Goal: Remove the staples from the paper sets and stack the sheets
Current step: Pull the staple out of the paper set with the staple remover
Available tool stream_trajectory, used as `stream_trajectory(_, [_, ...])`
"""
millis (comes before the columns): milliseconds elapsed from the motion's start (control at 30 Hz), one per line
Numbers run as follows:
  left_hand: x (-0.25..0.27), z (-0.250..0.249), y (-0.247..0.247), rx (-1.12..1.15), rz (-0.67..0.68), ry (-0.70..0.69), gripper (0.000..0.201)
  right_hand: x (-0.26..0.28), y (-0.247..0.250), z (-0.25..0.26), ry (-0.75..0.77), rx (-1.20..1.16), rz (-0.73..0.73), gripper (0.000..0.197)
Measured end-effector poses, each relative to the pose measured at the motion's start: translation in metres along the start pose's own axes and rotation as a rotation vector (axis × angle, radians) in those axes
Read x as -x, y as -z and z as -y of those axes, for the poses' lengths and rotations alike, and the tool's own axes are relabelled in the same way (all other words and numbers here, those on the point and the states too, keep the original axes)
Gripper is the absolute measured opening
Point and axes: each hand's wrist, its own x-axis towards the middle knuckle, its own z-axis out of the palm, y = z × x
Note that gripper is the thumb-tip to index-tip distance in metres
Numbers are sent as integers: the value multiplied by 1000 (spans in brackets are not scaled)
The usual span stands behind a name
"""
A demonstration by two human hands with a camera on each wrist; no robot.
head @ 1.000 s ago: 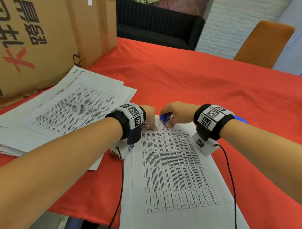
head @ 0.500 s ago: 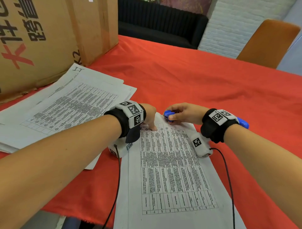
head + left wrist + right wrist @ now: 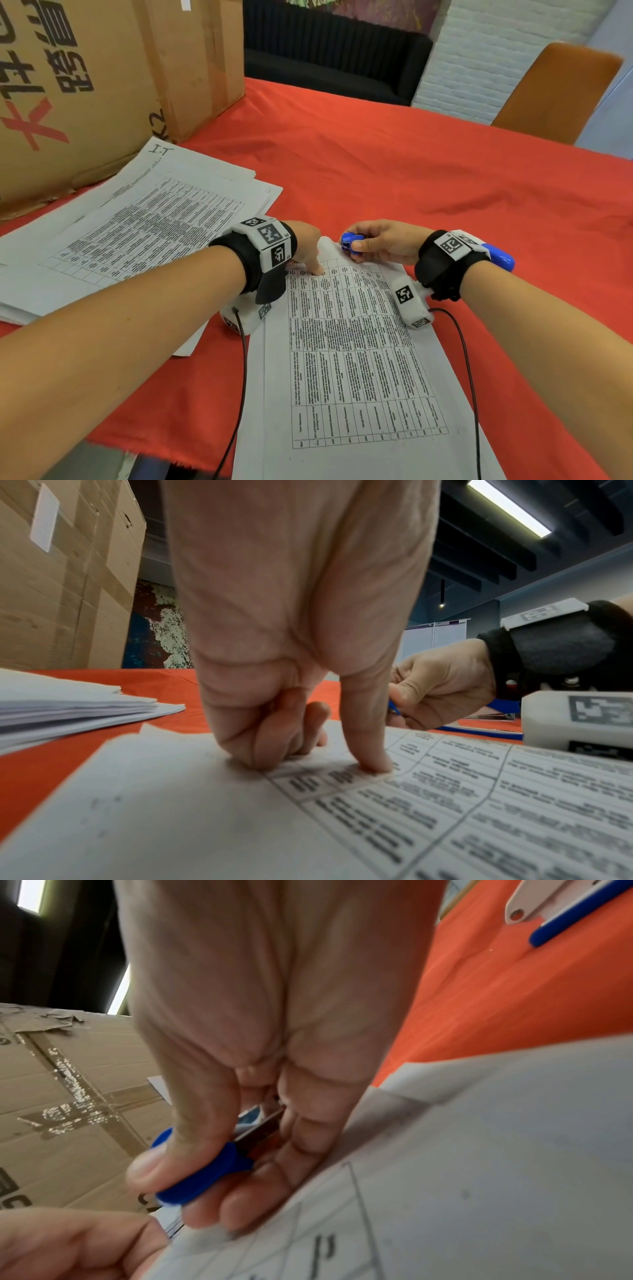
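Observation:
A stapled paper set (image 3: 359, 359) printed with a table lies lengthwise in front of me on the red cloth. My left hand (image 3: 308, 253) presses its top left area, fingers curled under and thumb tip (image 3: 373, 761) down on the sheet (image 3: 240, 818). My right hand (image 3: 380, 241) hovers at the paper's top edge and pinches a blue staple remover (image 3: 351, 241) between thumb and fingers. In the right wrist view the staple remover (image 3: 202, 1175) shows metal jaws inside the right hand (image 3: 246, 1083). No staple is visible.
A loose stack of printed sheets (image 3: 137, 233) lies to the left against a large cardboard box (image 3: 85, 85). A blue and white stapler (image 3: 501, 258) sits behind my right wrist. An orange chair (image 3: 555, 92) stands past the far table edge. Camera cables trail over the paper.
My right hand has drawn the staple remover slightly right and away from my left hand, with the wrist turning outward. My left hand stays pressed on the paper.

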Motion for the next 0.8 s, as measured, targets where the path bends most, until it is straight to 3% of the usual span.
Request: stream_trajectory(800, [0,-1,-8,23,-70,-24,57,0,1,-10,44,-208,9,12])
